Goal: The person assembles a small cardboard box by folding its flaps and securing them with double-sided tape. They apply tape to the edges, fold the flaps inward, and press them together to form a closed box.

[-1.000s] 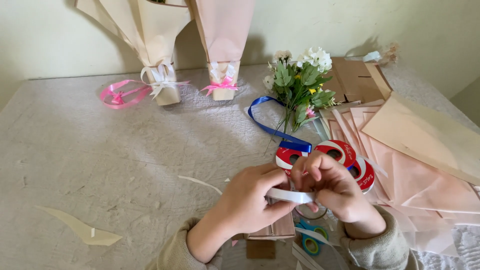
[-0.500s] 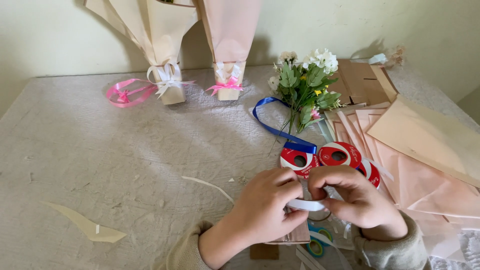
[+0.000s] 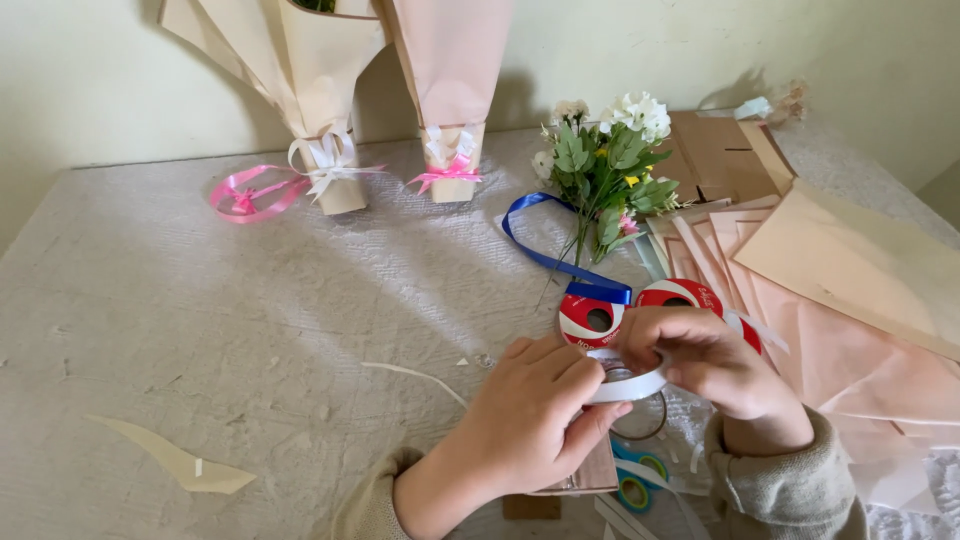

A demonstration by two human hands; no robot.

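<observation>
Table (image 3: 200,330) | white ribbon (image 3: 630,385) between, pinched by left hand (image 3: 530,420) and right hand (image 3: 705,360)

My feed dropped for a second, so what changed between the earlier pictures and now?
Both hands, left hand and right hand, slid slightly right along the table, staying pinched together on the white ribbon. Nothing was picked up or let go. The ribbon spools, blue ribbon, flowers, wrapped bouquets and paper sheets stayed put.
</observation>
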